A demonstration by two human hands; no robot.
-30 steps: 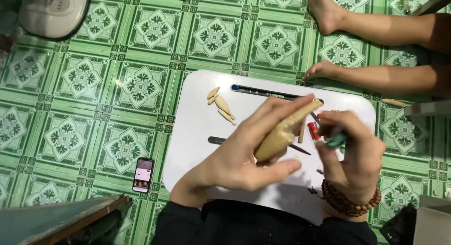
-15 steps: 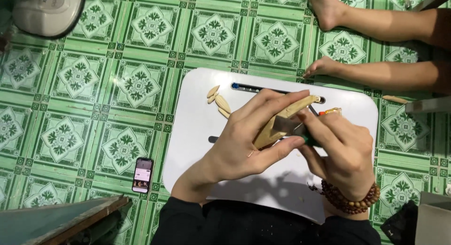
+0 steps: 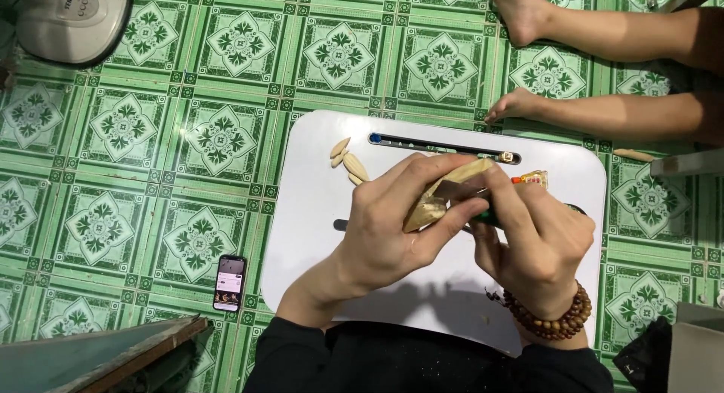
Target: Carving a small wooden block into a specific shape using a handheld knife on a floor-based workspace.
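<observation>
At the centre of the frame the left hand [image 3: 392, 227] is curled tight round a pale piece of wood [image 3: 445, 193], holding it above the white board [image 3: 317, 212]. The right hand [image 3: 539, 242], closed round a green-handled knife [image 3: 483, 216], presses its blade against the wood. Small wood chips [image 3: 345, 161] lie on the board's upper left. A phone [image 3: 229, 282] rests on the green tiled floor [image 3: 151, 136], lower left.
</observation>
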